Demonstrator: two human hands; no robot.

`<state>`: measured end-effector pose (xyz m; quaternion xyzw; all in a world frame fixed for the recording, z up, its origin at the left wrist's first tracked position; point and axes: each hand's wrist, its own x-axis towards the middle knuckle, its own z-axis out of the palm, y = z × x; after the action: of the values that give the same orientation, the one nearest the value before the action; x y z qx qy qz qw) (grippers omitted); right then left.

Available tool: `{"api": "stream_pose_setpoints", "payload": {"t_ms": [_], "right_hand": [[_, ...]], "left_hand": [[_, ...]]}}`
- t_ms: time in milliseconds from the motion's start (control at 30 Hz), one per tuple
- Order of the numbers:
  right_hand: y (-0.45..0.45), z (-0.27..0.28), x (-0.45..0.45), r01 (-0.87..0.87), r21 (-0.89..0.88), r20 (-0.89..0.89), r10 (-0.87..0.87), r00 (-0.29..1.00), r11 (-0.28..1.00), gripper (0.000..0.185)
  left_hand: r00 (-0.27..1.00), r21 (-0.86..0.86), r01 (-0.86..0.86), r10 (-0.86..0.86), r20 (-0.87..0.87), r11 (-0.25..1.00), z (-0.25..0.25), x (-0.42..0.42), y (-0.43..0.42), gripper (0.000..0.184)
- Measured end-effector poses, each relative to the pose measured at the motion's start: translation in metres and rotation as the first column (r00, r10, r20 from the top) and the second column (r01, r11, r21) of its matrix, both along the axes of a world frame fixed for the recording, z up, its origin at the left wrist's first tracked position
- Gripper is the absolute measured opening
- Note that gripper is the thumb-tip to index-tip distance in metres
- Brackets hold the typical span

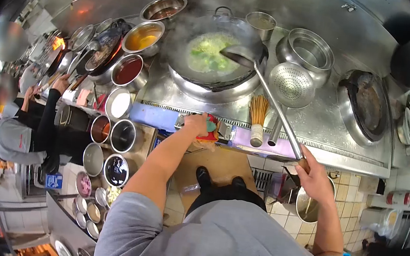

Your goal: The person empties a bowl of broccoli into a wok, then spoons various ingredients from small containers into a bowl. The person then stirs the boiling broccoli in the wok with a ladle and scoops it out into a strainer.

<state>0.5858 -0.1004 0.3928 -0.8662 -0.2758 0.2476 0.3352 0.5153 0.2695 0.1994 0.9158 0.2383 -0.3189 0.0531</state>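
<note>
My right hand (317, 178) is wrapped around the wooden end of a long-handled ladle (280, 109). The ladle's bowl reaches over the right side of a large wok (179, 63), where green leafy food (217, 52) lies in steaming, pale liquid. At the stove's front edge, my left hand (195, 125) is closed on a bunched red and green cloth (209, 128); its fingertips are partly hidden. Just right of that hand, a bamboo wok brush (258, 116) lies on the stove's front ledge.
A perforated strainer (292, 85) leans by a steel pot (309, 51) right of the wok. Farther right sits another burner with a dark pan (369, 107). Bowls of red sauce (129, 70) and yellow liquid (143, 37) stand left. A co-worker (14, 135) works at the far left near flames.
</note>
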Motion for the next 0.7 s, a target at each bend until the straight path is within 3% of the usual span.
{"api": "stream_pose_setpoints", "payload": {"t_ms": [67,167,200,233,267,300,333,400,467,500,567,600,633,667,700], "right_hand": [[0.013,0.015,-0.003,-0.041,-0.069,0.079,0.047,0.996,0.997,0.050],[0.037,0.011,0.003,-0.124,-0.180,0.263,0.169,0.950,0.976,0.050],[0.047,0.004,0.005,-0.152,-0.224,0.368,0.228,0.901,0.963,0.050],[0.060,-0.003,0.008,-0.139,-0.292,0.394,0.251,0.884,0.946,0.049],[0.075,-0.014,0.014,-0.130,-0.304,0.401,0.251,0.881,0.944,0.049],[0.090,-0.028,0.021,-0.123,-0.313,0.412,0.251,0.876,0.942,0.048],[0.107,-0.042,0.027,-0.094,-0.298,0.410,0.217,0.886,0.950,0.049],[0.141,-0.065,0.036,-0.066,-0.282,0.415,0.184,0.891,0.957,0.049],[0.167,-0.087,0.042,-0.010,-0.096,0.389,0.046,0.920,0.995,0.048],[0.173,-0.106,0.040,-0.008,-0.095,0.394,0.045,0.918,0.995,0.048],[0.183,-0.136,0.031,0.055,0.144,0.511,-0.121,0.851,0.988,0.051],[0.191,-0.134,0.016,0.061,0.154,0.516,-0.133,0.846,0.986,0.051],[0.204,-0.130,-0.005,0.204,0.350,0.032,-0.230,0.973,0.914,0.052],[0.212,-0.124,-0.016,0.402,0.440,-0.457,-0.185,0.870,0.803,0.053],[0.220,-0.116,-0.008,0.409,0.413,-0.461,-0.201,0.864,0.814,0.048]], "left_hand": [[0.999,-0.009,0.021,-0.021,0.037,1.000,-0.009,-0.003,0.005,0.070],[0.901,-0.200,-0.076,0.153,0.405,0.977,0.027,-0.028,-0.002,0.070],[0.901,-0.202,-0.069,0.148,0.407,0.977,0.019,-0.043,-0.001,0.070],[0.775,-0.449,-0.097,0.351,0.526,0.888,0.006,-0.061,0.001,0.065],[0.611,-0.668,-0.064,0.559,0.561,0.741,-0.003,-0.082,0.001,0.060],[0.539,-0.957,-0.129,0.829,0.151,0.258,-0.002,-0.104,0.000,0.055],[0.447,-0.941,-0.138,0.829,-0.337,-0.308,-0.002,-0.127,-0.002,0.049],[0.358,-0.827,-0.026,0.767,-0.533,-0.562,-0.028,-0.171,-0.003,0.040],[0.257,-0.843,-0.103,0.805,-0.535,-0.528,-0.036,-0.204,-0.004,0.036],[0.260,-0.844,-0.099,0.805,-0.533,-0.527,-0.030,-0.215,-0.006,0.036],[0.199,-0.854,-0.134,0.831,-0.519,-0.502,-0.001,-0.234,-0.007,0.031],[0.189,-0.853,-0.111,0.832,-0.521,-0.509,0.008,-0.241,-0.009,0.028],[0.224,-0.858,-0.107,0.829,-0.513,-0.503,0.015,-0.250,-0.009,0.028],[0.256,-0.860,-0.096,0.822,-0.508,-0.501,0.018,-0.257,-0.012,0.028],[0.261,-0.860,-0.087,0.821,-0.507,-0.503,0.017,-0.265,-0.012,0.028]]}}
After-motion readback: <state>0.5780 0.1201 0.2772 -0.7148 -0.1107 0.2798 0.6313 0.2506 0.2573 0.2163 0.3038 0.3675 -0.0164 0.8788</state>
